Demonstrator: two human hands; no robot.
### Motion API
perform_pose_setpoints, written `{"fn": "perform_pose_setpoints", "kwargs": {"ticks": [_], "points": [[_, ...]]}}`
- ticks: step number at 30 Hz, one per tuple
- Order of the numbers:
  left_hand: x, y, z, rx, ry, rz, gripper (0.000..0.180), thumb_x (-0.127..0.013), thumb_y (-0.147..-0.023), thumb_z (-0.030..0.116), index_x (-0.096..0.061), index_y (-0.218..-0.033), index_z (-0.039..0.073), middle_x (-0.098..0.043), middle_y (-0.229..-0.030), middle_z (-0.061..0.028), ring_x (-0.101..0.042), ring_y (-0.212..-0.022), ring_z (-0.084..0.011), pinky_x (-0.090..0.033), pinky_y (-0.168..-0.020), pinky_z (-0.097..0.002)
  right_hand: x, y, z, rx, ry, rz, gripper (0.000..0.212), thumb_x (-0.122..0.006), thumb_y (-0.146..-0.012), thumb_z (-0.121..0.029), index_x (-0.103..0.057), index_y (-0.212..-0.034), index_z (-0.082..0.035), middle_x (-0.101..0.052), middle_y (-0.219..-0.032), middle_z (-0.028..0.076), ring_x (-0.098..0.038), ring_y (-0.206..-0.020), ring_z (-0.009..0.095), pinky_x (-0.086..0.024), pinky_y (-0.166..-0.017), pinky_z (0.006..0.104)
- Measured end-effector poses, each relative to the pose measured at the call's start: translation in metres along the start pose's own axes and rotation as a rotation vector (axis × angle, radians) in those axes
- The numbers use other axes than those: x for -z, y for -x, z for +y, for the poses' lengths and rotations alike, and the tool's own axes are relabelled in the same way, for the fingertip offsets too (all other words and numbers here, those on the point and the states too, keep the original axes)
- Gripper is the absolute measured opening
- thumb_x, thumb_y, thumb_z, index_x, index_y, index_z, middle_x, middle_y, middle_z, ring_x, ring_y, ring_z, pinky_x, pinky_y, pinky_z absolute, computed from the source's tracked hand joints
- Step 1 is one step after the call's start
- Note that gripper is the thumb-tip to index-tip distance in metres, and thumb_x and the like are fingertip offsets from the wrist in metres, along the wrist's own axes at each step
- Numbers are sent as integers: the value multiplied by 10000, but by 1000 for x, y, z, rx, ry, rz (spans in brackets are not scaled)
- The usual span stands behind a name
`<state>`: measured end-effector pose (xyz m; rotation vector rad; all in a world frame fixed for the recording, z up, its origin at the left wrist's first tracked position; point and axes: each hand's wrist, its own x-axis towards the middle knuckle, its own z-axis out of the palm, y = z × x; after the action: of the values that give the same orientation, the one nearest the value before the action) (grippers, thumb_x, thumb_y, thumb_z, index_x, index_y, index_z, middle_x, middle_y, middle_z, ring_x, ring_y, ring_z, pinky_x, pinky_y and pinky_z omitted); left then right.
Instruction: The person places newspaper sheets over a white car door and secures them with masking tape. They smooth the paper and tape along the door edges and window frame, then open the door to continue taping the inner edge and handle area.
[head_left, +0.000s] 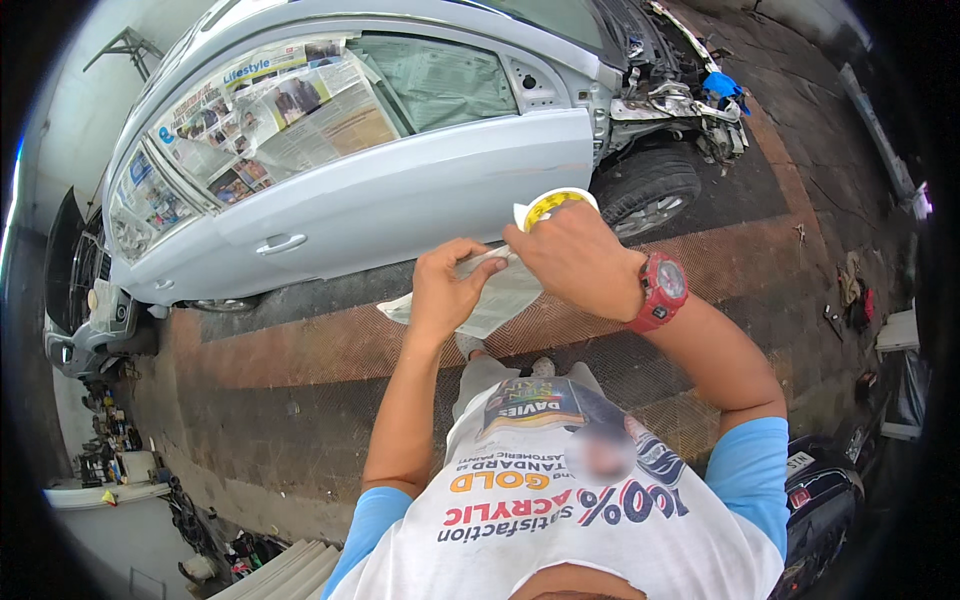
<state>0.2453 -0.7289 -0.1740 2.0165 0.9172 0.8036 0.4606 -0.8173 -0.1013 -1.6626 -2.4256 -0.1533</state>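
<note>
While left hand (447, 285) pinches one newspaper sheet (507, 300), curled right hand (580, 257) grips one tape roll (542, 207).

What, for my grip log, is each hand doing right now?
Left hand: closed, pinching a thin pale paper sheet.
Right hand: closed, holding a round white tape roll with yellow core.

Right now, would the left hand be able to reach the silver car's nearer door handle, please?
Probably not without letting go: the left hand pinches a paper sheet, though nothing visible blocks its way to the door handle.
</note>
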Motion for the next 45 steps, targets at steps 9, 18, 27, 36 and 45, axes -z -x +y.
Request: {"fn": "perform_pose_setpoints", "kwargs": {"ticks": [9, 18, 27, 36, 45], "points": [[2, -11, 10, 79, -244, -218, 206, -906, -952, 275, -889, -1021, 82, -830, -871, -131, -774, -752, -264, -583, -761, -391, -10, 15, 34, -70, -4, -30, 317, -707, -976, -203, -676, -1247, -40, -750, -760, 150, -801, -732, 359, -608, -668, 506], [1, 11, -26, 75, -138, -208, 212, -853, -981, 79, -733, -873, -59, -647, -678, -67, -539, -654, -141, -465, -650, -359, -83, 30, 34, -455, -527, 302, 125, -689, -1040, -187, -685, -1101, -79, -702, -739, 109, -709, -673, 311, -549, -657, 525], [-20, 30, -34, -46, -68, -197, 215, -695, -1111, 142, -755, -1202, -43, -769, -1021, -209, -746, -982, -365, -570, -946, -464, -91, 64, 30, -550, -660, 724, 440, -786, -1086, -302, -666, -1413, -34, -723, -948, 129, -707, -763, 288, -574, -717, 481], [-35, 19, 2, -358, -161, -179, 356, -695, -1058, 17, -714, -1413, -5, -744, -1075, -185, -702, -969, -404, -544, -909, -463, -58, 51, -19, -375, -230, 410, 152, -767, -900, -201, -722, -972, -75, -687, -951, 83, -651, -1035, 319, -541, -888, 478], [-27, 32, -46, -146, -198, -195, 464, -783, -990, 54, -738, -1449, 10, -798, -1132, -200, -740, -1003, -380, -551, -1008, -472, -48, 81, 1, -419, -195, 491, 74, -721, -912, -131, -709, -948, -67, -680, -927, 102, -665, -1005, 330, -546, -851, 487]]}}
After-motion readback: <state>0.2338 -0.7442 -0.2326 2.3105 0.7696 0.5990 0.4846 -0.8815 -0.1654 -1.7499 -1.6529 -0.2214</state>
